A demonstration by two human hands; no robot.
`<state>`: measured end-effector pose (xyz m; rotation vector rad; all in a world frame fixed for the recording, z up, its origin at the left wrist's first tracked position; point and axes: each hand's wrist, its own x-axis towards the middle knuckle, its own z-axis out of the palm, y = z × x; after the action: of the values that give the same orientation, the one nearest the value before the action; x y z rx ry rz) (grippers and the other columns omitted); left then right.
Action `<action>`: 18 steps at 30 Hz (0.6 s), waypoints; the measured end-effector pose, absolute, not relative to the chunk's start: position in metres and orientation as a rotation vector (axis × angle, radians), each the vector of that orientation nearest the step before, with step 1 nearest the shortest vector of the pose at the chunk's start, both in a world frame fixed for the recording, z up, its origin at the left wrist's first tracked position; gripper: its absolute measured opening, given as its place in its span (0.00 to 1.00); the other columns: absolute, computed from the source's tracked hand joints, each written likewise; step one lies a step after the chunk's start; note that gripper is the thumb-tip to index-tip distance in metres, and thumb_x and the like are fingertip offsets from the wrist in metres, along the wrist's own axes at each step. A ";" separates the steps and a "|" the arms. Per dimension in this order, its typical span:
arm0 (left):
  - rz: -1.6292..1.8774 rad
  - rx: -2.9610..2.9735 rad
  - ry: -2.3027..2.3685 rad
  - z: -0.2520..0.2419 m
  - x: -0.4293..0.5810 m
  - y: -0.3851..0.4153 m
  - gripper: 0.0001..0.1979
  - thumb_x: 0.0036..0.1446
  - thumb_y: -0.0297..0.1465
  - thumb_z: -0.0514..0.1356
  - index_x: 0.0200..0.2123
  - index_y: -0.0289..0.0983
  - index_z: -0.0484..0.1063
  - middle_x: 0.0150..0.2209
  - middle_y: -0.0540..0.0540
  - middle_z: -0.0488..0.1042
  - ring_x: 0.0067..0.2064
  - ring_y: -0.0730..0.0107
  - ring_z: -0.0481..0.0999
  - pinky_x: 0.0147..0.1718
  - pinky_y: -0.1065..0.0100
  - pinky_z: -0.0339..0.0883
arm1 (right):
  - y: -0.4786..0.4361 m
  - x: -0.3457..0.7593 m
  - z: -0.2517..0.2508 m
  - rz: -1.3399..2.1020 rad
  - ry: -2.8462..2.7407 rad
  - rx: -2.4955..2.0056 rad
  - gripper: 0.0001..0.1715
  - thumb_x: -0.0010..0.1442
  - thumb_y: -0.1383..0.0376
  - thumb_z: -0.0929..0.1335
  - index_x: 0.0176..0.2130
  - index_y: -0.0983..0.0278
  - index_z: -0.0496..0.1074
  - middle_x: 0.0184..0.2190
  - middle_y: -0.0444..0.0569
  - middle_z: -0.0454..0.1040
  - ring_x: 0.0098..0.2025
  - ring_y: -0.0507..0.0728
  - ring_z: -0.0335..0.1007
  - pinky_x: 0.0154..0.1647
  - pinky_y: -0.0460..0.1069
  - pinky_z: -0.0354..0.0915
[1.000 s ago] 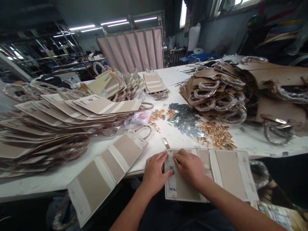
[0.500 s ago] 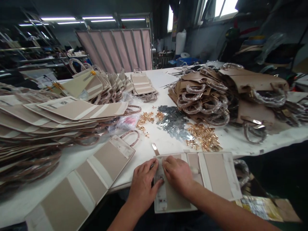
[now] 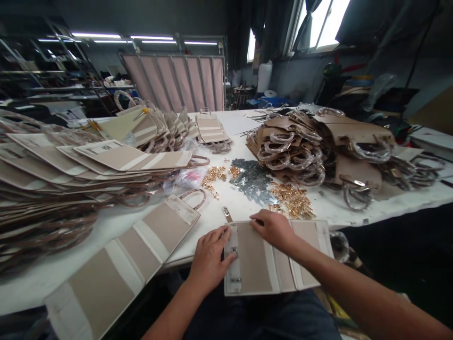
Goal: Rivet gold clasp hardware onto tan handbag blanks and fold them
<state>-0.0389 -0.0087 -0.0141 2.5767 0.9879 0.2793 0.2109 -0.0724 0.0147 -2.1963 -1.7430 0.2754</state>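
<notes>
The white table (image 3: 210,215) fills most of my view. The brown bag pile (image 3: 354,130) sits on its right, and the beige panel stack (image 3: 116,157) on its left. Nearer me, a loose panel (image 3: 95,293) slants over the table's front edge. The panel I am working on (image 3: 253,264) lies in front of me, overhanging that same edge.

My right hand (image 3: 274,229) has just left the white end strip, where it was pressed beside the other, and is now over the panel's far edge, farther right. Its thumb and fingers are curled close together; I cannot tell whether they hold anything. My left hand (image 3: 210,257) has stayed at the left edge, thumb spread from the fingers, resting on the strip. I judge that it alone now steadies the panel while the right is freed from that spot.

Beyond the panel lie the grey plates (image 3: 249,179) and the gold fittings (image 3: 295,200). Smallest, the strap clasp (image 3: 227,214) pokes out past the far left corner.
</notes>
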 end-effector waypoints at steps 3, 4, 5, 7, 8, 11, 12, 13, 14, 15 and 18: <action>0.286 2.554 0.995 -0.015 -0.040 -0.009 0.34 0.61 0.35 0.68 0.69 0.43 0.66 0.70 0.43 0.66 0.68 0.52 0.66 0.66 0.49 0.60 | -0.067 0.265 0.022 0.204 -1.627 -2.411 0.18 0.69 0.56 0.67 0.53 0.52 0.82 0.53 0.46 0.82 0.50 0.60 0.78 0.46 0.50 0.67; 0.291 2.548 0.998 -0.015 -0.040 -0.009 0.34 0.61 0.35 0.68 0.69 0.44 0.66 0.70 0.44 0.67 0.68 0.52 0.66 0.66 0.49 0.60 | -0.065 0.281 0.023 0.190 -1.603 -2.464 0.19 0.68 0.57 0.67 0.53 0.53 0.82 0.55 0.47 0.81 0.51 0.61 0.78 0.46 0.50 0.67; 0.295 2.544 0.999 -0.016 -0.040 -0.009 0.34 0.61 0.35 0.68 0.69 0.44 0.66 0.70 0.44 0.67 0.68 0.52 0.66 0.66 0.49 0.60 | -0.062 0.295 0.024 0.184 -1.589 -2.507 0.19 0.67 0.57 0.67 0.53 0.53 0.82 0.55 0.48 0.81 0.52 0.62 0.77 0.46 0.50 0.67; 0.304 2.542 0.999 -0.016 -0.040 -0.009 0.34 0.61 0.35 0.68 0.69 0.43 0.66 0.70 0.44 0.67 0.68 0.52 0.66 0.67 0.49 0.59 | -0.055 0.317 0.023 0.188 -1.584 -2.553 0.19 0.66 0.57 0.67 0.51 0.54 0.83 0.54 0.49 0.82 0.51 0.63 0.77 0.44 0.50 0.67; 0.307 2.541 0.998 -0.017 -0.040 -0.009 0.34 0.60 0.35 0.68 0.69 0.43 0.66 0.70 0.44 0.67 0.68 0.52 0.66 0.67 0.49 0.59 | -0.051 0.325 0.021 0.195 -1.595 -2.567 0.19 0.66 0.57 0.67 0.51 0.53 0.84 0.53 0.50 0.82 0.50 0.62 0.78 0.43 0.50 0.66; 0.316 2.533 1.001 -0.017 -0.039 -0.010 0.35 0.60 0.34 0.68 0.69 0.43 0.66 0.70 0.44 0.67 0.68 0.52 0.66 0.67 0.49 0.59 | -0.034 0.336 0.015 0.220 -1.654 -2.583 0.21 0.65 0.54 0.67 0.52 0.53 0.83 0.53 0.51 0.82 0.49 0.63 0.78 0.42 0.50 0.66; 0.318 2.530 1.002 -0.017 -0.040 -0.010 0.35 0.60 0.34 0.68 0.69 0.43 0.66 0.70 0.44 0.67 0.68 0.52 0.66 0.67 0.49 0.59 | -0.027 0.338 0.012 0.233 -1.680 -2.581 0.22 0.64 0.53 0.68 0.53 0.54 0.83 0.53 0.52 0.82 0.49 0.64 0.78 0.42 0.50 0.66; 0.319 2.527 1.006 -0.017 -0.040 -0.010 0.35 0.59 0.33 0.68 0.69 0.43 0.66 0.70 0.45 0.67 0.68 0.52 0.66 0.67 0.49 0.59 | -0.021 0.339 0.010 0.249 -1.707 -2.576 0.23 0.63 0.53 0.69 0.54 0.54 0.83 0.53 0.52 0.82 0.50 0.64 0.78 0.42 0.51 0.66; 0.318 2.523 1.009 -0.017 -0.040 -0.010 0.35 0.59 0.34 0.68 0.69 0.43 0.66 0.70 0.45 0.67 0.68 0.52 0.66 0.67 0.49 0.59 | -0.015 0.339 0.008 0.268 -1.731 -2.571 0.23 0.62 0.53 0.69 0.54 0.54 0.83 0.52 0.52 0.83 0.49 0.65 0.78 0.42 0.51 0.66; 0.317 2.520 1.012 -0.017 -0.040 -0.010 0.35 0.59 0.34 0.68 0.69 0.43 0.65 0.70 0.45 0.67 0.68 0.52 0.66 0.67 0.50 0.59 | -0.011 0.339 0.007 0.287 -1.751 -2.566 0.23 0.61 0.53 0.70 0.53 0.53 0.83 0.51 0.52 0.83 0.49 0.65 0.78 0.41 0.51 0.66; 0.315 2.512 1.013 -0.017 -0.040 -0.010 0.36 0.59 0.34 0.68 0.69 0.44 0.65 0.70 0.45 0.67 0.68 0.53 0.66 0.67 0.50 0.59 | -0.003 0.339 0.005 0.314 -1.765 -2.555 0.21 0.60 0.56 0.70 0.52 0.53 0.84 0.49 0.52 0.84 0.47 0.63 0.79 0.41 0.50 0.65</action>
<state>-0.0398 -0.0098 -0.0174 2.5124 1.0132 0.3150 0.3388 -0.0027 0.0053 -2.5553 -1.7649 0.3144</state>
